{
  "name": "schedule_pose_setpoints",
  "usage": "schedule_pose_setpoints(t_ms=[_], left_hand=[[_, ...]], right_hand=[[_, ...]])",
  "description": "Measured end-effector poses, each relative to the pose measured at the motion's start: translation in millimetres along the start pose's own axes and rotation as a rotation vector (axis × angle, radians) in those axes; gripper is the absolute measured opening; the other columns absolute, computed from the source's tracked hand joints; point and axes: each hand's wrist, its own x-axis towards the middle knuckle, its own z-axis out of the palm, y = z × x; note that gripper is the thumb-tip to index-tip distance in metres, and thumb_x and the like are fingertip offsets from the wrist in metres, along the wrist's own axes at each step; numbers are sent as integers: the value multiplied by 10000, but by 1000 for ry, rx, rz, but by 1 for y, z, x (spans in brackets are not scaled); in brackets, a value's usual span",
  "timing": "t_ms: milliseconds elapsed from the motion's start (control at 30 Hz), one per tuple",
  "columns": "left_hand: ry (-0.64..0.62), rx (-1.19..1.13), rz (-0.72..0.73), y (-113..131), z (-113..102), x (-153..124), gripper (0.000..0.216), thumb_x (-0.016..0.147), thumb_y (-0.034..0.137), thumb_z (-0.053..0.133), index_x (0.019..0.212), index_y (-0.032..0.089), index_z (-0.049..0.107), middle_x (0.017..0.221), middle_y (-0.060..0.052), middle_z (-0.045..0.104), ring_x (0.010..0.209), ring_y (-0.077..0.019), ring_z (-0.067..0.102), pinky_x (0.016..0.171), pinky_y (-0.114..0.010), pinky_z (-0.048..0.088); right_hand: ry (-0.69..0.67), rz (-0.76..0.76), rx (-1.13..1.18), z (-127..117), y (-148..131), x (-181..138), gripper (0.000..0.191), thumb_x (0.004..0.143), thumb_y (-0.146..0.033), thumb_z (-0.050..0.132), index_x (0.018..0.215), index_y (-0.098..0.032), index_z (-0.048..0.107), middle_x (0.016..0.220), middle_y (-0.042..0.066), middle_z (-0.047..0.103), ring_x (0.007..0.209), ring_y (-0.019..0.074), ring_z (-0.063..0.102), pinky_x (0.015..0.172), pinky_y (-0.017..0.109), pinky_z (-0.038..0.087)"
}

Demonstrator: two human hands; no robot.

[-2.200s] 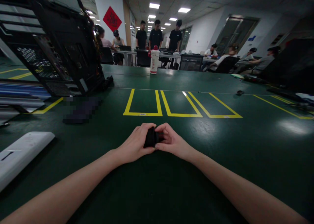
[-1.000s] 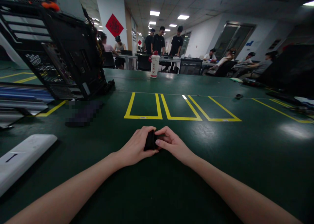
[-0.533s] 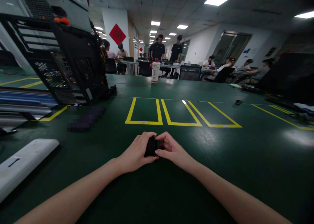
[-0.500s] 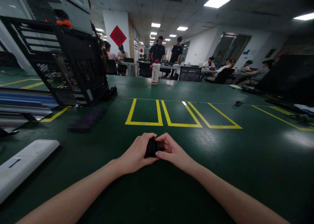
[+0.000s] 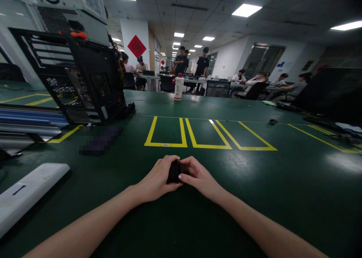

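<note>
Both my hands rest together on the green table (image 5: 254,197), just in front of me. My left hand (image 5: 156,179) is curled round a small black object (image 5: 173,172), fingers over its top and thumb under it. My right hand (image 5: 198,177) pinches the same black object from the right side with thumb and fingers. What the object is stays hidden by the fingers. Yellow taped rectangles (image 5: 166,132) lie on the table just beyond my hands.
An open black computer case (image 5: 85,81) stands tilted at the left, with stacked panels (image 5: 28,122) beside it. A white flat part (image 5: 25,192) lies at the near left. A white bottle (image 5: 178,87) stands at the far edge. Several people sit and stand behind the table.
My hands keep their grip on the black object in the same spot. The view has tipped upward a little, showing more of the ceiling and the case top.
</note>
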Motion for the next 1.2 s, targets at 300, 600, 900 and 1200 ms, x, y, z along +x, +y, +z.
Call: schedule_pose_setpoints(t_ms=[300, 600, 900, 1200], left_hand=[[37, 19, 12, -5, 2, 1, 569, 735, 288, 616, 1200, 226, 294, 1139, -87, 453, 1024, -247, 469, 864, -430, 411], [79, 77, 58, -15, 11, 2, 597, 733, 294, 617, 1216, 210, 276, 1166, -92, 430, 1041, -243, 453, 890, -420, 399], [34, 58, 51, -8, 6, 2, 565, 758, 286, 589, 1216, 236, 262, 1175, -92, 427, 1065, -258, 450, 894, -472, 382], [31, 69, 42, -6, 5, 2, 559, 753, 290, 598, 1207, 228, 278, 1168, -91, 430, 1047, -257, 459, 874, -456, 403]], right_hand=[[246, 26, 15, -11, 1, 5, 311, 698, -263, 629, 967, -200, 485, 990, 38, 557, 917, 165, 553, 785, 342, 466], [92, 94, 111, 5, 2, 7, 222, 733, -280, 594, 932, -199, 541, 979, 20, 555, 928, 153, 550, 837, 350, 451], [82, 41, 58, 3, 2, 5, 235, 717, -244, 609, 933, -197, 528, 971, 18, 563, 900, 163, 573, 817, 371, 475], [72, 6, 39, 3, 1, 3, 201, 744, -255, 574, 930, -214, 510, 985, 16, 551, 909, 168, 584, 790, 356, 493]])
